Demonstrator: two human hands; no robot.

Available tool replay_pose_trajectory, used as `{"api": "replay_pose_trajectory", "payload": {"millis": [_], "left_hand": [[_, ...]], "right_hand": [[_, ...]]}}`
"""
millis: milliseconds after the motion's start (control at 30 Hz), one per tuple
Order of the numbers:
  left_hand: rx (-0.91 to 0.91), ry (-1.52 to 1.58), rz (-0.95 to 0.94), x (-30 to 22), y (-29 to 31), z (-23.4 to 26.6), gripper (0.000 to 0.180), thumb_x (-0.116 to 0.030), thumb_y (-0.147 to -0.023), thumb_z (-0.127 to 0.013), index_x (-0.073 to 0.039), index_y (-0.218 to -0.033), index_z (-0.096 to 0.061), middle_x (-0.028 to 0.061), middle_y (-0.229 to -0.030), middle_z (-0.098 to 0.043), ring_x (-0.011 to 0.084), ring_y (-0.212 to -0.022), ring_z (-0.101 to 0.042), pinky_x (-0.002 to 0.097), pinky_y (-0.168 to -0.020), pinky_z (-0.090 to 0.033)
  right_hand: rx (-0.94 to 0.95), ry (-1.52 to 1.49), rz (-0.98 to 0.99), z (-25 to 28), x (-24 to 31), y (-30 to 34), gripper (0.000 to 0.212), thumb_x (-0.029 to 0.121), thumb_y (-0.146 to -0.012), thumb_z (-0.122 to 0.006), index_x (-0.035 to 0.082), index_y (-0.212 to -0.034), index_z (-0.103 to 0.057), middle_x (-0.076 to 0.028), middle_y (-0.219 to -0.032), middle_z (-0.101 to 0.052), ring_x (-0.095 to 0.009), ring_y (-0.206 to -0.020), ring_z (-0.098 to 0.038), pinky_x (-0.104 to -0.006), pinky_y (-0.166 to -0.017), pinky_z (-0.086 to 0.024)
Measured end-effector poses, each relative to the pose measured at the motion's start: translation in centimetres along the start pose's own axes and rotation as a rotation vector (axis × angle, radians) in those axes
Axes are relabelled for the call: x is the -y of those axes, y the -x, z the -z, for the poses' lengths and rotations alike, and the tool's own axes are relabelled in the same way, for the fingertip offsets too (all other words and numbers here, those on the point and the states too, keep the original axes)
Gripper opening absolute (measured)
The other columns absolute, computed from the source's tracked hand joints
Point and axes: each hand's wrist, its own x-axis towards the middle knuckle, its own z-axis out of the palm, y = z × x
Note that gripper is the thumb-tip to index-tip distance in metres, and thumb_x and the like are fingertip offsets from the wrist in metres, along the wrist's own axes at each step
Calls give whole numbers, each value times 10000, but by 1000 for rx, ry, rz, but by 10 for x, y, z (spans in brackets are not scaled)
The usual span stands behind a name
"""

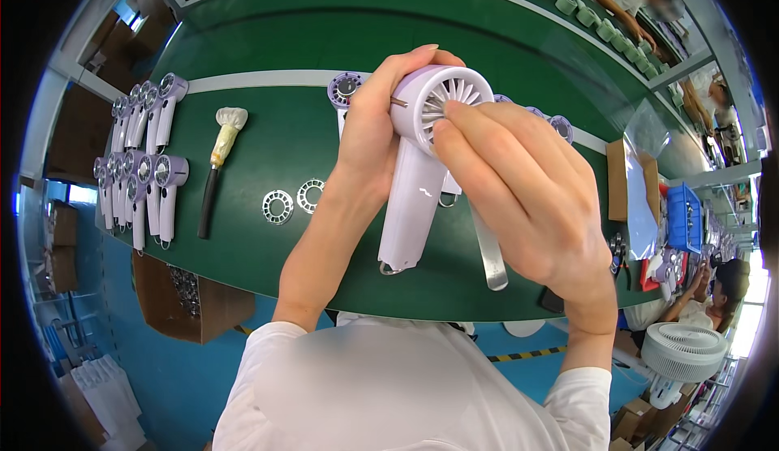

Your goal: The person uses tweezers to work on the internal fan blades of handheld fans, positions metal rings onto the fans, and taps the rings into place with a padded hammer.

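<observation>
Upright over the table, a lavender handheld fan (410,199) is held in my left hand (367,138), whose fingers wrap the side and back of its round head. The white blades face right, without a cover over them. My right hand (540,195) is closed, with its fingertips touching the blades. A flat metal tool with a rounded end (490,258) sticks out below that hand, tucked in its grip; its upper part is hidden. Left of my left forearm lie a ring-shaped grille (277,218) and a second ring grille (301,199).
Several finished-looking lavender fans (166,173) stand in rows at the left edge. A black-handled tool with a wrapped head (213,171) lies nearer. More fans sit behind my hands. At right are a cardboard box (618,179), a blue bin (684,220) and people working.
</observation>
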Motion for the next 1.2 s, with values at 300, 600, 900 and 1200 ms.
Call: {"api": "replay_pose_trajectory", "payload": {"millis": [300, 600, 900, 1200], "left_hand": [[-16, -184, -85, -1, 1, 2, 328, -272, -1011, -448, -16, -947, -643, 142, -914, -694, 216, -825, -668, 339, -764, -558], [-17, -174, -154, -7, 2, -3, 285, -283, -986, -519, -28, -974, -647, 88, -896, -689, 165, -820, -657, 296, -751, -534], [218, 147, 27, -22, -9, 21, 318, -259, -983, -492, 21, -964, -642, 205, -927, -700, 305, -843, -707, 387, -747, -602], [194, 56, 9, -13, -6, 13, 323, -260, -984, -485, 18, -957, -648, 194, -933, -696, 248, -804, -696, 366, -726, -591]], "right_hand": [[153, -8, -16, 15, -1, -3, 383, 32, -636, -705, -40, -1009, -660, -138, -1028, -653, -301, -902, -662, -378, -733, -574], [35, 18, -6, 7, 0, 2, 377, -4, -646, -718, -60, -1013, -655, -153, -1042, -659, -312, -897, -670, -384, -735, -584], [-256, -206, -225, 17, 10, 9, 321, -29, -773, -786, -61, -1064, -654, -204, -990, -718, -316, -885, -703, -365, -783, -571], [-303, -386, -280, -8, 4, 10, 216, -115, -803, -712, -63, -1010, -678, -159, -949, -719, -266, -795, -668, -331, -716, -527]]}}
